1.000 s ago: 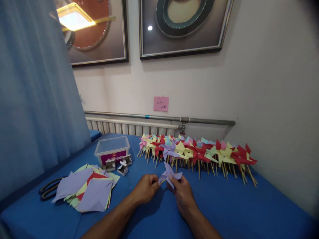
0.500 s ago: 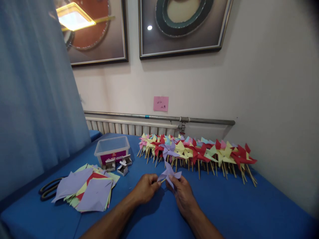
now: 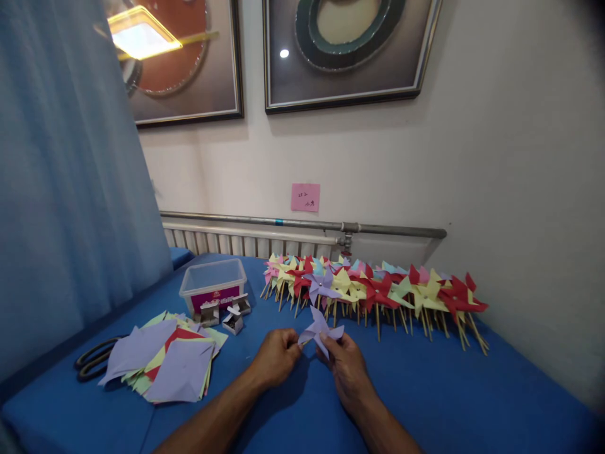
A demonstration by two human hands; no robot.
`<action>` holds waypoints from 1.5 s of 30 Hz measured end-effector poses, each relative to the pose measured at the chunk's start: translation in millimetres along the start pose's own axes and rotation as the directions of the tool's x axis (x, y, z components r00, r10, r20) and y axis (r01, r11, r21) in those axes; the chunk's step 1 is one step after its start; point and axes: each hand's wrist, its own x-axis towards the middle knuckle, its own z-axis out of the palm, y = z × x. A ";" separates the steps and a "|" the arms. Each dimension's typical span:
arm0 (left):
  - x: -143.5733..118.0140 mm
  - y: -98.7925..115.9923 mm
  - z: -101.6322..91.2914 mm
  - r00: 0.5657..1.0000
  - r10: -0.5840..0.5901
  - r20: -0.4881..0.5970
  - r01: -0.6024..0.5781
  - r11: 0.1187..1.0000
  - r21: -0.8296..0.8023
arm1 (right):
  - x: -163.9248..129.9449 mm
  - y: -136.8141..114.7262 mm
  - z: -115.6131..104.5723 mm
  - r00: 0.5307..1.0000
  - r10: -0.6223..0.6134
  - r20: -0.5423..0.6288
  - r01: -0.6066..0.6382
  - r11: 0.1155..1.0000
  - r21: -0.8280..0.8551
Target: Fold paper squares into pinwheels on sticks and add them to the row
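Low over the blue surface, a lavender paper pinwheel (image 3: 316,328) lies between my two hands with its blades folded in. My right hand (image 3: 348,366) pinches it at the centre and right side, thumb on top of the paper. My left hand (image 3: 278,358) is closed at the pinwheel's left side, around its thin wooden stick, most of which the fingers hide. Behind them stand rows of finished pinwheels (image 3: 378,290) in red, yellow, purple, green and pink, on thin sticks.
On the left lie a stack of cut coloured paper squares (image 3: 182,369) and black-handled scissors (image 3: 97,359), partly under the paper. A clear plastic tub (image 3: 212,277) stands behind several small open boxes (image 3: 232,321). A blue curtain (image 3: 75,164) hangs at the left; pipes (image 3: 302,224) run along the wall.
Both hands stay nearly in place. The stick that showed between my left fingers and the pinwheel is now mostly out of sight, and the pinwheel sits slightly closer to my left hand.
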 end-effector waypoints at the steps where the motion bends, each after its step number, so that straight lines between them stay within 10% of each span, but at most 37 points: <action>1: -0.1 0.6 -0.3 1.000 -0.004 -0.002 0.004 1.000 -0.003 | 0.2 0.3 -0.1 1.000 0.004 0.002 -0.004 1.000 -0.001; 45: 3.9 -11.9 3.0 0.998 -0.038 0.056 0.044 0.992 -0.115 | 0.6 1.9 -1.8 0.999 0.042 0.020 -0.042 0.999 -0.013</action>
